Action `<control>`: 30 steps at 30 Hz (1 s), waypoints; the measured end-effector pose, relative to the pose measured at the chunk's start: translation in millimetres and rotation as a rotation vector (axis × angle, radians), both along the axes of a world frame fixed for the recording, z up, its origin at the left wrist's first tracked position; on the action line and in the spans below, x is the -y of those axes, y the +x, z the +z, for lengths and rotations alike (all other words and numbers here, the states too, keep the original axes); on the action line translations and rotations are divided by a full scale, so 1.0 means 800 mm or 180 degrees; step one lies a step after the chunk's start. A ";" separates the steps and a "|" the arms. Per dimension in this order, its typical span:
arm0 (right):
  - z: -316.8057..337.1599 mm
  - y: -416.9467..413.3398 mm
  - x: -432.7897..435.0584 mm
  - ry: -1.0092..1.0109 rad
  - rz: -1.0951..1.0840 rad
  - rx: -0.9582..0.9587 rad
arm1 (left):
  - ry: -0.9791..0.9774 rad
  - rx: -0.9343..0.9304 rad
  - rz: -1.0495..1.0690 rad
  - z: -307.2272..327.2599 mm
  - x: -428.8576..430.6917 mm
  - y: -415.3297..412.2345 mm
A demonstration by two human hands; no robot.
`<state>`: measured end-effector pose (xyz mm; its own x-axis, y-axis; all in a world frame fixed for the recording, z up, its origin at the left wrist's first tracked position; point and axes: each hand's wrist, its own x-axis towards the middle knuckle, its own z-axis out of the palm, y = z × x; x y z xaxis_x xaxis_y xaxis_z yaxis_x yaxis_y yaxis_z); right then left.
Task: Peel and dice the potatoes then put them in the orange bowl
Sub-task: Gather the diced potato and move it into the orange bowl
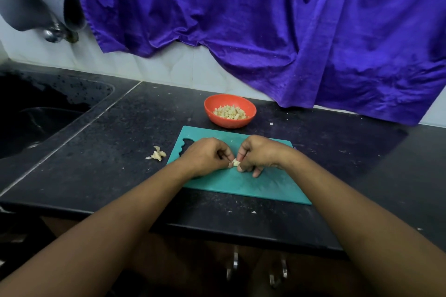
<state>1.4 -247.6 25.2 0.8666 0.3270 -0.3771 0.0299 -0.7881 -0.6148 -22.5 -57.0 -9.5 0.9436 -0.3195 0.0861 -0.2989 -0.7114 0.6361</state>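
A teal cutting board [265, 185] lies on the black counter in front of me. Over its middle, my left hand [207, 155] and my right hand [258, 154] meet with curled fingers, both pinching a small pale clump of potato pieces [235, 163] between their fingertips. No knife shows in the frame. Behind the board stands the orange bowl [230, 110], holding a heap of pale diced potato [230, 112].
A small pile of potato peels [157, 153] lies on the counter left of the board. A dark sink [36, 113] with a tap [52, 31] is at the far left. A purple cloth [289, 19] hangs along the back wall. Crumbs dot the counter.
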 end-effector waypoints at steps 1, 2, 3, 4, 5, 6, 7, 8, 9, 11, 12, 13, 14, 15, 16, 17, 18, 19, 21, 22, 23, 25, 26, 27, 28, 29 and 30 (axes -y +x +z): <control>0.000 0.000 -0.001 -0.0023 0.0011 0.0001 | -0.0005 0.0001 0.0007 0.000 0.001 0.000; 0.000 0.000 -0.001 -0.0035 0.0016 0.0021 | -0.0014 0.0006 0.0021 0.000 0.002 -0.001; -0.001 -0.001 -0.001 -0.0036 0.0013 0.0051 | -0.0014 0.0008 0.0038 0.000 0.002 -0.001; -0.001 -0.001 -0.001 -0.0030 0.0001 0.0089 | -0.0013 0.0010 0.0051 0.000 0.003 -0.001; -0.003 -0.002 -0.001 -0.0017 -0.0019 0.0130 | -0.0008 0.0004 0.0063 0.000 0.003 -0.002; -0.003 -0.003 0.000 0.0001 -0.0048 0.0171 | 0.0001 -0.0003 0.0071 0.000 0.004 -0.002; -0.004 -0.004 0.000 0.0020 -0.0083 0.0212 | 0.0007 -0.0006 0.0075 0.001 0.005 -0.002; -0.004 -0.006 -0.001 0.0034 -0.0122 0.0242 | 0.0021 -0.0013 0.0077 0.002 0.007 -0.003; -0.003 -0.007 -0.001 0.0035 -0.0152 0.0264 | 0.0041 -0.0012 0.0089 0.004 0.010 -0.004; -0.003 -0.009 -0.003 0.0011 -0.0180 0.0265 | 0.0030 -0.0061 0.0151 0.009 0.015 -0.007; -0.001 -0.010 -0.004 -0.0016 -0.0181 0.0263 | -0.0042 -0.0146 0.0191 0.011 0.017 -0.009; -0.001 -0.010 -0.005 -0.0054 -0.0170 0.0264 | -0.0142 -0.0267 0.0235 0.013 0.019 -0.011; 0.001 -0.010 -0.006 -0.0095 -0.0147 0.0274 | -0.0231 -0.0373 0.0281 0.015 0.022 -0.013; 0.001 -0.011 -0.008 -0.0132 -0.0123 0.0292 | -0.0290 -0.0441 0.0335 0.016 0.024 -0.015; 0.002 -0.012 -0.009 -0.0164 -0.0107 0.0315 | -0.0323 -0.0485 0.0402 0.017 0.026 -0.016; 0.003 -0.013 -0.009 -0.0191 -0.0104 0.0344 | -0.0358 -0.0524 0.0472 0.018 0.028 -0.017; 0.003 -0.015 -0.010 -0.0207 -0.0109 0.0369 | -0.0391 -0.0568 0.0539 0.019 0.030 -0.018; 0.002 -0.016 -0.011 -0.0216 -0.0121 0.0385 | -0.0434 -0.0620 0.0603 0.021 0.031 -0.018; 0.003 -0.017 -0.012 -0.0211 -0.0155 0.0359 | -0.0528 -0.0747 0.0719 0.023 0.034 -0.019; 0.005 -0.018 -0.014 -0.0205 -0.0172 0.0329 | -0.0574 -0.0814 0.0761 0.025 0.035 -0.019; 0.007 -0.018 -0.016 -0.0198 -0.0204 0.0282 | -0.0630 -0.0895 0.0793 0.025 0.036 -0.018; 0.010 -0.018 -0.020 -0.0154 -0.0323 0.0155 | -0.0825 -0.1096 0.0839 0.026 0.038 -0.017; 0.012 -0.017 -0.022 -0.0126 -0.0399 0.0095 | -0.0977 -0.1208 0.0859 0.026 0.038 -0.017; 0.015 -0.016 -0.025 -0.0100 -0.0471 0.0044 | -0.1170 -0.1329 0.0878 0.027 0.037 -0.016; 0.017 -0.014 -0.026 -0.0075 -0.0532 -0.0008 | -0.1394 -0.1469 0.0902 0.028 0.036 -0.016; 0.021 -0.012 -0.028 -0.0050 -0.0583 -0.0063 | -0.1629 -0.1615 0.0937 0.029 0.035 -0.015; 0.024 -0.011 -0.030 -0.0030 -0.0632 -0.0114 | -0.1846 -0.1763 0.0985 0.031 0.034 -0.015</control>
